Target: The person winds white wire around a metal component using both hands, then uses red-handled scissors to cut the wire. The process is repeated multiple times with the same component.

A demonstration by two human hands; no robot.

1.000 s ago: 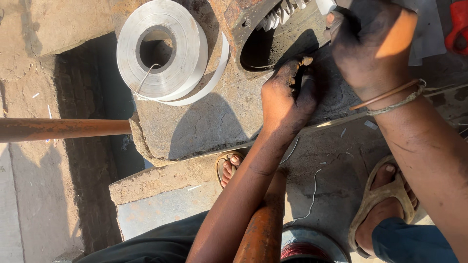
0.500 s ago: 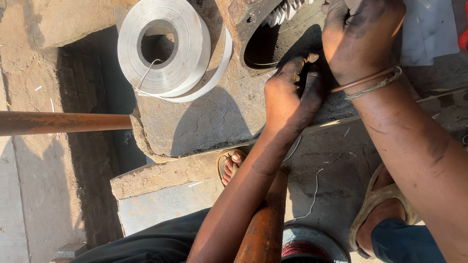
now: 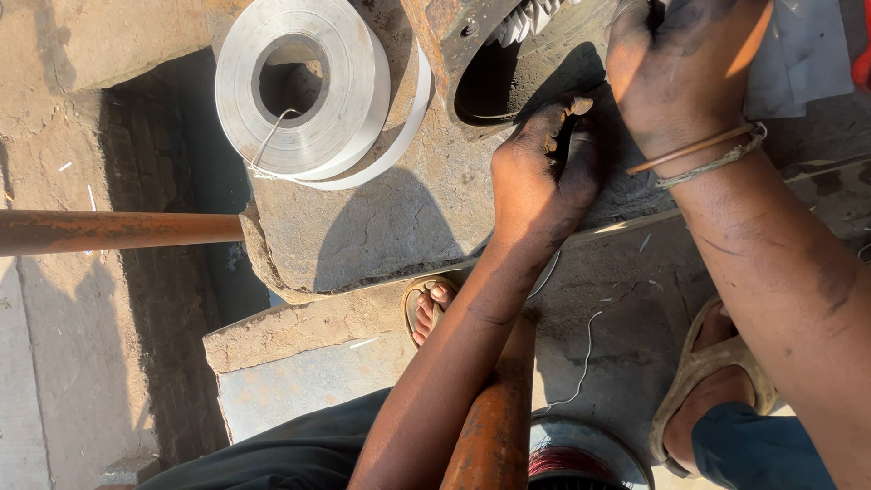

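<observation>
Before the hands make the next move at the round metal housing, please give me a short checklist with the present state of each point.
1. Left hand at the opening of the rusty housing: ok.
2. Right hand on the housing top: ok.
3. What the left fingers pinch: cannot tell.
4. Coil of metal strip lies flat on the stone slab: ok.
5. Loose wire clear of the sandalled feet: not ok.

Hard, low sunlight falls across a rough concrete floor [image 3: 635, 299], throwing long, sharp shadows. A cracked stone slab [image 3: 381, 227] sits beside a dark, brick-lined pit [image 3: 172, 181] — deep in shade. A rusty pipe [image 3: 118, 230] runs in from the left edge — its end meets the slab's side.
</observation>
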